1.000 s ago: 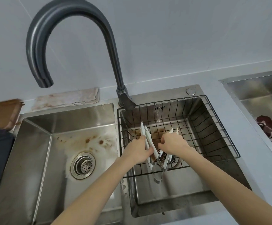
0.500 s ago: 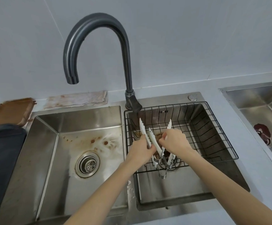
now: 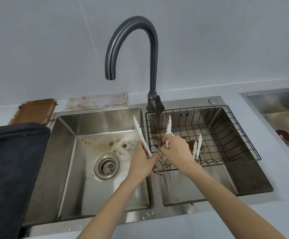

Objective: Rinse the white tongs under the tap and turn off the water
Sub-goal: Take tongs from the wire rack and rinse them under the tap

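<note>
A pale wall (image 3: 209, 40) fills the top of the view. Below it a steel double sink (image 3: 150, 211) sits in a light counter (image 3: 247, 219). The left basin (image 3: 81, 178) is open and roomy, with brown stains and a round drain (image 3: 106, 165) in its floor. The right basin (image 3: 229, 180) has a black wire basket (image 3: 226, 135) hung across its far half, so there is less free room there. A dark curved tap (image 3: 150, 54) stands at the divider's far end, at 12 o'clock from the hands, and its mouth hangs over the left basin. No water is seen coming from it.

A big dark tray (image 3: 11, 169) lies at 9 o'clock, touching the sink's left edge. A stained cloth (image 3: 97, 101) lies behind the left basin, and a brown pad (image 3: 33, 111) lies beside it.

The left hand (image 3: 142, 163) curls its fingers round one arm of the white tongs (image 3: 141, 137), which points up toward 11 o'clock over the divider. The right hand (image 3: 176, 152) pinches the other arm, which points to 12 o'clock above the basket edge. A second pair of tongs (image 3: 197, 149) stands in the basket, just beside the right hand at 3 o'clock.
</note>
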Available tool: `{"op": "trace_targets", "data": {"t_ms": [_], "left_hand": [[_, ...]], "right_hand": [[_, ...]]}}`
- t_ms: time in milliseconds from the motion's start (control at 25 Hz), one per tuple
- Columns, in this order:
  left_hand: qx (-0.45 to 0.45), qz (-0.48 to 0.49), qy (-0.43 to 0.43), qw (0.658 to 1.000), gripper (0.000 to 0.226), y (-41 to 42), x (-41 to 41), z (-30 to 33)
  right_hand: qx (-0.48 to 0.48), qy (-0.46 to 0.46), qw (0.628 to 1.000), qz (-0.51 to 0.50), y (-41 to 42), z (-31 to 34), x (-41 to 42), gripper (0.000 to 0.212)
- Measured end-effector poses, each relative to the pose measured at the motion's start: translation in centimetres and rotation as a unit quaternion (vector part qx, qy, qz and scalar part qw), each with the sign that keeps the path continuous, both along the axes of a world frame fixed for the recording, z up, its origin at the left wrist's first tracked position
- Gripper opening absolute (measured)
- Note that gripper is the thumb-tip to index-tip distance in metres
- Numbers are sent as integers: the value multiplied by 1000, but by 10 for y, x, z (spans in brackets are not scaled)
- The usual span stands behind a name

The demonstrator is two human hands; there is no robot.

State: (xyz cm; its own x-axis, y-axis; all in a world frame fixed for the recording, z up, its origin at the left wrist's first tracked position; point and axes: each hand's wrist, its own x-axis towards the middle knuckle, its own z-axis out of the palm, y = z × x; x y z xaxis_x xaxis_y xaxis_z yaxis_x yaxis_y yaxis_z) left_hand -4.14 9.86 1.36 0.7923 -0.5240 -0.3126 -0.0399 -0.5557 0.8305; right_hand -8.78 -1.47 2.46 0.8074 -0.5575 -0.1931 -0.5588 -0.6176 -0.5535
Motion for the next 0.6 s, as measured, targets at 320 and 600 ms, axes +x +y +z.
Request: {"op": "trace_targets", "data": {"t_ms": [320,600], "left_hand": [[-4,82,67,994,16,63,31,-3],[-6,98,67,993,12,105,67,-4]], "right_hand": [[4,-17,999,35,68,-4,25,29],[34,-50,997,56,94,-2,58,34]]}}
